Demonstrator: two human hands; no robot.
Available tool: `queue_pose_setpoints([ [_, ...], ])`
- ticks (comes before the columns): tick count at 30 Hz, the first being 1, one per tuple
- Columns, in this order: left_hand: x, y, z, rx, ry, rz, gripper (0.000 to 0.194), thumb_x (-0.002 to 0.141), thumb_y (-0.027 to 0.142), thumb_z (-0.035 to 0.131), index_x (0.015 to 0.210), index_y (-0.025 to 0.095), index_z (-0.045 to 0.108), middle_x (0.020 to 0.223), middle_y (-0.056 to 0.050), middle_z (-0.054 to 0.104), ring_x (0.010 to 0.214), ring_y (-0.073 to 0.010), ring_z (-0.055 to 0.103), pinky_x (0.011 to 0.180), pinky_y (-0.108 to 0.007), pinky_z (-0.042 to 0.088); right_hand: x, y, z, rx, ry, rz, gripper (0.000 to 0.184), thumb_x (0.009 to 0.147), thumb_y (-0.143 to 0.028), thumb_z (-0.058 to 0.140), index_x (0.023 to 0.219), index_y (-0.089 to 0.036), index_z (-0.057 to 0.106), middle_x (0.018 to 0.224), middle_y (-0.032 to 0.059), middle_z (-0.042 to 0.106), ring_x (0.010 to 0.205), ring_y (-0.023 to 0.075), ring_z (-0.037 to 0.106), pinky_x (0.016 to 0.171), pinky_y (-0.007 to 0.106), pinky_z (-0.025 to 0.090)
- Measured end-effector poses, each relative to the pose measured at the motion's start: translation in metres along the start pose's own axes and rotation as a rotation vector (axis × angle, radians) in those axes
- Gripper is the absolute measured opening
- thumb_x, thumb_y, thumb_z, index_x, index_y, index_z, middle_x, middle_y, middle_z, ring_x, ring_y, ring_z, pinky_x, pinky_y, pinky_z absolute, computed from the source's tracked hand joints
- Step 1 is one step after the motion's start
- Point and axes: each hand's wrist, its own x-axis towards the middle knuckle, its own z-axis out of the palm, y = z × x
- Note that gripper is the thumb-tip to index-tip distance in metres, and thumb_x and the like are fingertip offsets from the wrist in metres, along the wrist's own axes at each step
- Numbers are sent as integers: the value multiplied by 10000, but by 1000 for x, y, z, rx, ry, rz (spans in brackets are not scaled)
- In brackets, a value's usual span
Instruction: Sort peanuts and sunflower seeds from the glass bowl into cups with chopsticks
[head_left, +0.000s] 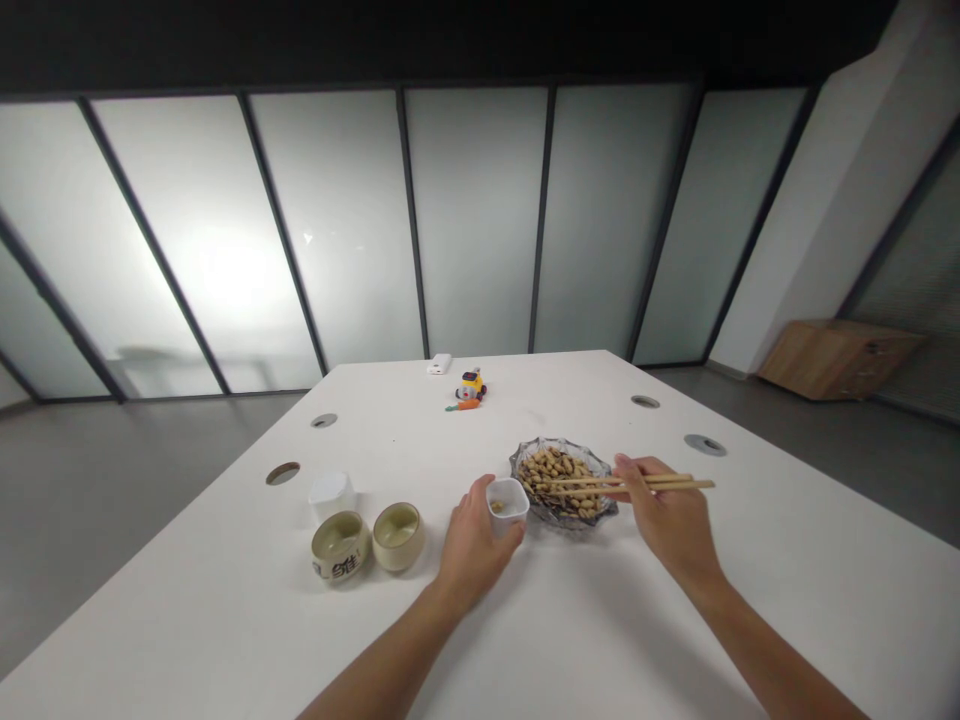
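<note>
My left hand is wrapped round a small white square cup, close against the left side of a glass bowl. A little something yellowish-brown lies inside the cup. The scalloped clear glass bowl is full of peanuts in their shells. A pair of wooden chopsticks is gripped in my right hand, at the bowl's right side. The chopsticks' tips reach in over the peanuts; whether they pinch one I cannot tell.
Two beige ceramic cups stand to the left, with a white container behind them. Farther back on the white table are a yellow toy vehicle, an orange-and-green toy tool and a white box-like object. Cable holes dot the tabletop.
</note>
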Motion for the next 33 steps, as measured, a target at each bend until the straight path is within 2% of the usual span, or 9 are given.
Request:
queue_pose_setpoints([
  [5, 0, 0, 1, -3, 0, 20, 603, 841, 321, 697, 1400, 196, 508, 1371, -120, 661, 1290, -306, 594, 1114, -399, 426, 3, 2, -1, -15, -65, 35, 470, 923, -680, 606, 750, -249, 677, 657, 55, 776, 615, 293, 789, 452, 313, 549],
  [10, 0, -1, 1, 1, 5, 17, 617, 845, 332, 698, 1414, 200, 502, 1381, -120, 660, 1297, -307, 593, 1120, -401, 422, 4, -3, -3, 20, -32, 18, 463, 927, -677, 603, 719, -265, 649, 615, 50, 761, 574, 294, 776, 401, 308, 497],
  [14, 0, -3, 2, 5, 3, 24, 617, 846, 338, 695, 1413, 195, 500, 1387, -125, 658, 1305, -306, 594, 1118, -399, 424, 4, -3, -6, -34, 4, 26, 491, 933, -692, 578, 728, -253, 654, 624, 59, 764, 640, 294, 790, 454, 306, 507],
  [19, 0, -2, 1, 12, -2, 9, 632, 842, 335, 693, 1424, 188, 494, 1390, -127, 657, 1307, -315, 590, 1118, -406, 421, 3, -1, -7, -29, 32, 11, 491, 931, -687, 594, 722, -247, 656, 623, 60, 759, 621, 285, 778, 466, 310, 504],
  [24, -1, 0, 1, 16, 0, 4, 624, 845, 335, 696, 1423, 202, 499, 1386, -120, 662, 1308, -308, 594, 1117, -387, 421, 2, 2, -5, -16, -16, 30, 490, 941, -689, 583, 771, -239, 676, 683, 59, 781, 669, 283, 789, 507, 317, 533],
  [33, -1, 0, 1, 18, 3, 11, 627, 847, 337, 694, 1426, 198, 496, 1385, -119, 658, 1297, -313, 592, 1112, -396, 423, -1, -4, -4, -100, 12, -219, 453, 975, -623, 579, 818, -228, 736, 753, 51, 757, 692, 229, 714, 649, 335, 538],
])
